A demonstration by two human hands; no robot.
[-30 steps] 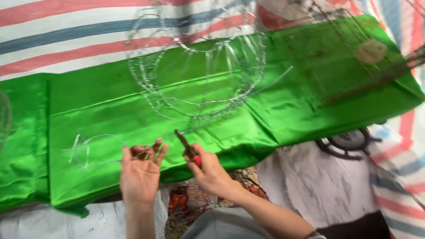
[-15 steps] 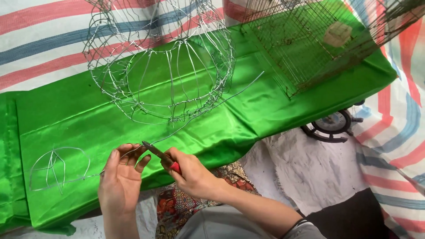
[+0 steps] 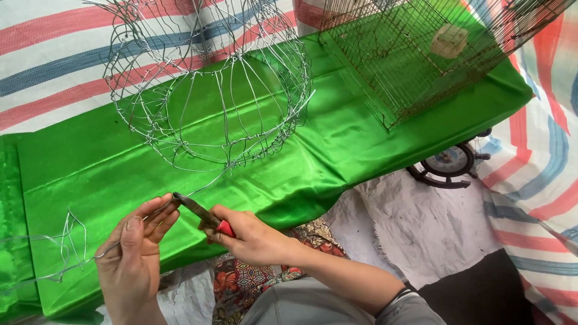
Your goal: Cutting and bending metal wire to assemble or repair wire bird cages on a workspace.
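At the far left we see a small bent wire shape [image 3: 66, 241] lying on the green cloth [image 3: 361, 132], which covers a long table from the left edge to the upper right. Just right of it our left hand [image 3: 135, 253] is raised, palm toward us, with thumb and fingertips pressed together on a thin wire [image 3: 129, 232] that runs from below the hand up to the fingertips. The nose of the pliers [image 3: 201, 213] meets that wire right at our left fingertips. The jaws look pressed together on the wire, though they are too small for us to be sure. Our right hand [image 3: 253, 241] is wrapped tight round the red handles, with the forearm running down to the lower right in a grey sleeve.

Above the hands, on the cloth, stands a round wire frame [image 3: 208, 90], a domed basket of thin hoops and ribs. A loose strand trails from its lower edge down toward the pliers. We cannot tell whether that strand is the same wire that the left hand pinches.

Further right a square mesh cage [image 3: 415, 66] sits on the cloth, with a pale block [image 3: 448, 41] inside. Below the table edge a dark wheel-shaped clock [image 3: 448, 162] lies on grey sheeting. Striped tarp [image 3: 536, 180] fills the right side.
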